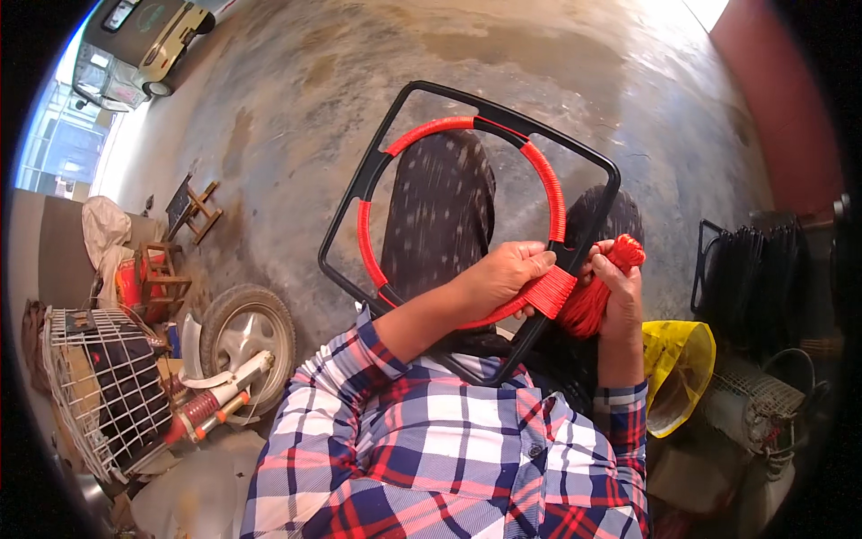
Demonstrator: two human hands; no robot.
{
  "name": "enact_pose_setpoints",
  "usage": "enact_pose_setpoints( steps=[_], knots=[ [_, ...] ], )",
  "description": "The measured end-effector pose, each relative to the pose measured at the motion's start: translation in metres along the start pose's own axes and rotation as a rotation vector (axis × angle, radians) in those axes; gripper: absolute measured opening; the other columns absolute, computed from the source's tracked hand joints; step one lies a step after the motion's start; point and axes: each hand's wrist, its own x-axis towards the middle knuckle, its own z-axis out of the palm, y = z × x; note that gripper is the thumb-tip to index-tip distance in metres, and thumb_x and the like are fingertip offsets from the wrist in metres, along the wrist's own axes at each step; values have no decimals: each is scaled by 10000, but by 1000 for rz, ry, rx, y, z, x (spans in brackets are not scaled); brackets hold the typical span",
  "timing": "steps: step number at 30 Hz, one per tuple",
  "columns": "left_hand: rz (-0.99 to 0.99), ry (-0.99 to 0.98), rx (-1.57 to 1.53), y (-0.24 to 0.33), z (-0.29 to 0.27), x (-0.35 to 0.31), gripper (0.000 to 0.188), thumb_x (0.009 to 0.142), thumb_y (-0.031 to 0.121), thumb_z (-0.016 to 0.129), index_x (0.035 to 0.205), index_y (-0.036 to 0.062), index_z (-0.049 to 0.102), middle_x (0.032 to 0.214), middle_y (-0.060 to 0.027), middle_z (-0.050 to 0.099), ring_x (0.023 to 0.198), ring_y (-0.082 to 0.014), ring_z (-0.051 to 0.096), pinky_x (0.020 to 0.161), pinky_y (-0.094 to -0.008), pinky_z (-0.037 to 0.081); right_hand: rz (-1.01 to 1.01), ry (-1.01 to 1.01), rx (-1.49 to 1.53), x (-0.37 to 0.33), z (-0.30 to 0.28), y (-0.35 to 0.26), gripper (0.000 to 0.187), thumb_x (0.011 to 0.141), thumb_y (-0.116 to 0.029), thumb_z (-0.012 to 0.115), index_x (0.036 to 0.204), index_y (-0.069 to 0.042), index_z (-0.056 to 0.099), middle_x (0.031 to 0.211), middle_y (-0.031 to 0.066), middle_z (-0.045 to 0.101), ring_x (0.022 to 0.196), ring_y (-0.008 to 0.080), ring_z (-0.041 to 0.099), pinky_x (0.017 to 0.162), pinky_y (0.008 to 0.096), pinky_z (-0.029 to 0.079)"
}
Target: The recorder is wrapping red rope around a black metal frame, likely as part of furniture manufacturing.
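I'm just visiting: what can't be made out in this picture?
All in the head view:
- Left hand: some fingers are hidden behind the red cord winding and black frame.
- Red cord bundle: its middle is covered by the right hand.
- Dark stack at right: too shadowed to count its pieces.
- Vehicle: cut off by the picture's dark rim.

Clock read from black frame (377,171). Bare floor (314,135) lies open, 11 through 1. At 8, spoked wheel (247,337) blocks, wire basket (108,386) beyond. At 3, dark stacked frames (750,269); at 4, yellow bag (682,359). Central opening passable from above, thigh (440,189) behind; 4 o'clock rim crowded: hands (507,274), red cord bundle (585,307).
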Motion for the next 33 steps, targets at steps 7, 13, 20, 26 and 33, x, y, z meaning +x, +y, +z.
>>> enact_pose_setpoints(
  steps=[7,13,20,26,33],
  knots=[
    [-14,8,11,4,2,0,277,1037,315,477,996,53,554,726,-22,615,484,-69,553,422,-194,466,9,52,-40,1,4,4,216,835,-66,717,1016,-47,600,870,14,629,736,112,609,715,269,504],
    [-23,57,43,3,4,-2,276,1028,332,495,982,65,545,728,-9,624,510,-56,573,421,-185,463,17,54,-95,1,6,3,232,809,-68,739,994,-66,598,855,-19,596,775,102,588,743,258,460],
    [-49,41,11,8,5,-3,263,1036,300,481,1027,57,582,788,-16,663,564,-63,610,478,-187,474,35,15,-70,1,8,2,241,779,-18,769,958,-65,616,867,-41,585,791,73,571,750,246,456],
    [-22,25,-59,2,5,-1,269,1034,303,486,1051,54,588,840,-15,672,622,-68,632,512,-192,485,53,-6,-49,1,6,3,249,772,-18,772,961,-65,617,873,-43,585,794,73,566,755,249,455],
    [-20,15,-90,0,3,1,271,1037,285,479,1082,41,589,865,-20,676,658,-86,644,561,-213,502,58,-4,-56,1,6,2,247,770,-26,770,955,-70,613,883,-42,581,804,78,566,752,248,452]
  ],
)
